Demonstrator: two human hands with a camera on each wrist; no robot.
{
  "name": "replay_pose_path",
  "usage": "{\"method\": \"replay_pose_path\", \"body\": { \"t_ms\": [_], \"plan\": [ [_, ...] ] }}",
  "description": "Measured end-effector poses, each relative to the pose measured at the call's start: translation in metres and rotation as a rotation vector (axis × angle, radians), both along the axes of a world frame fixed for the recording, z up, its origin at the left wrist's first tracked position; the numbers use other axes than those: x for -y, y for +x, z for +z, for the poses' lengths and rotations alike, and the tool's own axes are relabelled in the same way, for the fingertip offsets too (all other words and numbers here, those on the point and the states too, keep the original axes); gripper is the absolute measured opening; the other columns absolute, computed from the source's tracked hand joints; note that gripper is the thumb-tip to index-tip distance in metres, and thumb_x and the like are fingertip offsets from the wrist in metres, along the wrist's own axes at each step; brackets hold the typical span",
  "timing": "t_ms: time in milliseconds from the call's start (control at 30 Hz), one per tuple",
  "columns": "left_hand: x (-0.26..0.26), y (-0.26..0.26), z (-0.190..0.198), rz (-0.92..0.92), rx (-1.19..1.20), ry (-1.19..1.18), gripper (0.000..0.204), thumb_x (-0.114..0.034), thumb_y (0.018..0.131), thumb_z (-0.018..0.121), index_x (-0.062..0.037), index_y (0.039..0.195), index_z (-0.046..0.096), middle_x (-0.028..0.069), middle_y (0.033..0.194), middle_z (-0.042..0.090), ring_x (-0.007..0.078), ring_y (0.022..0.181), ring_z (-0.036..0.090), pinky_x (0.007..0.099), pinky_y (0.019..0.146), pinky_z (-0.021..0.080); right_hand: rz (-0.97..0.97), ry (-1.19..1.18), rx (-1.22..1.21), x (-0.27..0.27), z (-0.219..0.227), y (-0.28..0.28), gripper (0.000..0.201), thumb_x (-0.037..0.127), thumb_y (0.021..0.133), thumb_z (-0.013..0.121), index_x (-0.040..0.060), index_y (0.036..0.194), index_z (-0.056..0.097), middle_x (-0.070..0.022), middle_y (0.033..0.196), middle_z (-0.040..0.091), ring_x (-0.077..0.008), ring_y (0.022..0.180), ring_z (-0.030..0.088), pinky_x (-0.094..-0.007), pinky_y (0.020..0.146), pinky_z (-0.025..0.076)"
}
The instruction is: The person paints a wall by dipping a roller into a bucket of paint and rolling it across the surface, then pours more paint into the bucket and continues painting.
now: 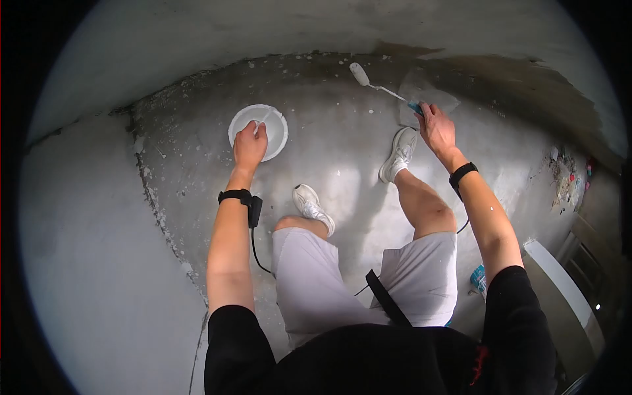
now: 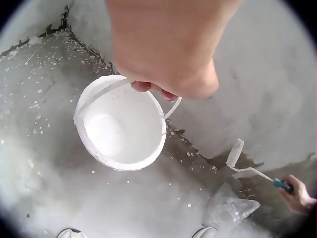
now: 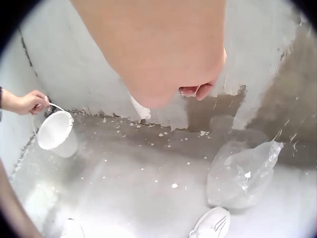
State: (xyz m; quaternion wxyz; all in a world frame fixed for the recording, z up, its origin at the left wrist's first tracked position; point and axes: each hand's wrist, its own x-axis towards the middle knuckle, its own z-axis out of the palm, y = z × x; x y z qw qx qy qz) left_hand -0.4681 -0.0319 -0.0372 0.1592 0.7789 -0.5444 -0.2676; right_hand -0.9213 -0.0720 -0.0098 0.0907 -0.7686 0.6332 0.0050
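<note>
A white bucket (image 1: 280,138) hangs by its handle (image 2: 104,90) from my left hand (image 1: 250,146), whose fingers are curled round the handle. White material coats the bucket's inside (image 2: 133,134). My right hand (image 1: 438,129) grips the teal handle (image 1: 414,106) of a small paint roller. The white roller head (image 1: 359,74) points away toward the wall, and in the right wrist view it is mostly hidden behind my right hand (image 3: 163,74).
A clear plastic bag (image 3: 242,173) lies on the spattered grey floor (image 1: 349,158) near the wall base. Brown bare patches (image 3: 213,110) show on the wall. Debris (image 1: 565,178) lies at the right, with a pale curved panel (image 1: 559,270) nearer. My shoes (image 1: 401,151) are below the hands.
</note>
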Motion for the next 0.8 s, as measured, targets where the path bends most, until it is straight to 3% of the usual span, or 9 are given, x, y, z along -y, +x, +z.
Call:
{"method": "replay_pose_path", "body": {
  "t_ms": [100, 200, 367, 467, 533, 600, 800],
  "plan": [
    [0.043, -0.008, -0.018, -0.150, 0.026, 0.076, 0.031, -0.029, 0.089, 0.054, -0.0007, 0.090, 0.066, 0.0257, 0.081, 0.067, 0.0459, 0.083, 0.064, 0.0524, 0.074, 0.050, 0.009, 0.009, -0.004, 0.035, -0.032, -0.014, 0.019, 0.026, 0.093, 0.057, 0.0116, 0.106, 0.054, -0.0131, 0.093, 0.060, -0.0375, 0.084, 0.062, -0.0474, 0.067, 0.052],
    [0.080, -0.018, -0.047, -0.292, 0.158, 0.097, 0.031, -0.021, 0.086, 0.051, 0.0016, 0.100, 0.067, 0.0282, 0.088, 0.067, 0.0467, 0.089, 0.063, 0.0516, 0.082, 0.050, 0.123, -0.038, -0.041, 0.073, -0.073, -0.034, 0.019, 0.025, 0.093, 0.056, 0.0122, 0.107, 0.054, -0.0132, 0.093, 0.061, -0.0371, 0.080, 0.064, -0.0475, 0.063, 0.052],
    [0.131, -0.054, -0.037, -0.464, 0.207, 0.190, 0.033, -0.016, 0.083, 0.049, 0.0050, 0.102, 0.066, 0.0311, 0.098, 0.065, 0.0465, 0.096, 0.062, 0.0506, 0.086, 0.049, 0.197, -0.149, -0.086, 0.103, -0.094, -0.064, 0.024, 0.023, 0.092, 0.057, 0.0089, 0.110, 0.054, -0.0143, 0.094, 0.062, -0.0361, 0.082, 0.065, -0.0464, 0.064, 0.053],
    [0.139, -0.075, -0.036, -0.657, 0.249, 0.201, 0.032, -0.015, 0.083, 0.048, 0.0054, 0.101, 0.065, 0.0320, 0.097, 0.064, 0.0469, 0.096, 0.062, 0.0488, 0.087, 0.048, 0.264, -0.279, -0.100, 0.106, -0.102, -0.080, 0.026, 0.020, 0.092, 0.057, 0.0096, 0.116, 0.054, -0.0137, 0.094, 0.062, -0.0337, 0.083, 0.065, -0.0436, 0.066, 0.054],
    [0.146, -0.092, -0.038, -0.773, 0.184, 0.307, 0.031, -0.016, 0.085, 0.048, 0.0057, 0.099, 0.065, 0.0320, 0.097, 0.064, 0.0471, 0.095, 0.061, 0.0477, 0.087, 0.048, 0.210, -0.282, -0.191, 0.106, -0.102, -0.093, 0.026, 0.021, 0.093, 0.056, 0.0095, 0.116, 0.054, -0.0134, 0.094, 0.062, -0.0330, 0.084, 0.066, -0.0427, 0.066, 0.054],
    [0.139, -0.111, -0.031, -0.852, 0.190, 0.264, 0.030, -0.018, 0.088, 0.050, 0.0063, 0.099, 0.063, 0.0301, 0.095, 0.064, 0.0456, 0.092, 0.061, 0.0463, 0.083, 0.047, 0.204, -0.323, -0.218, 0.104, -0.107, -0.104, 0.026, 0.021, 0.093, 0.055, 0.0094, 0.117, 0.054, -0.0132, 0.094, 0.062, -0.0322, 0.084, 0.066, -0.0418, 0.066, 0.054],
    [0.121, -0.150, -0.029, -0.886, 0.066, 0.257, 0.032, -0.024, 0.092, 0.050, 0.0062, 0.098, 0.060, 0.0280, 0.093, 0.064, 0.0437, 0.089, 0.061, 0.0460, 0.080, 0.046, 0.093, -0.429, -0.333, 0.087, -0.097, -0.158, 0.030, 0.025, 0.095, 0.055, 0.0088, 0.120, 0.052, -0.0116, 0.092, 0.062, -0.0299, 0.076, 0.067, -0.0393, 0.062, 0.054]
  ]
}}
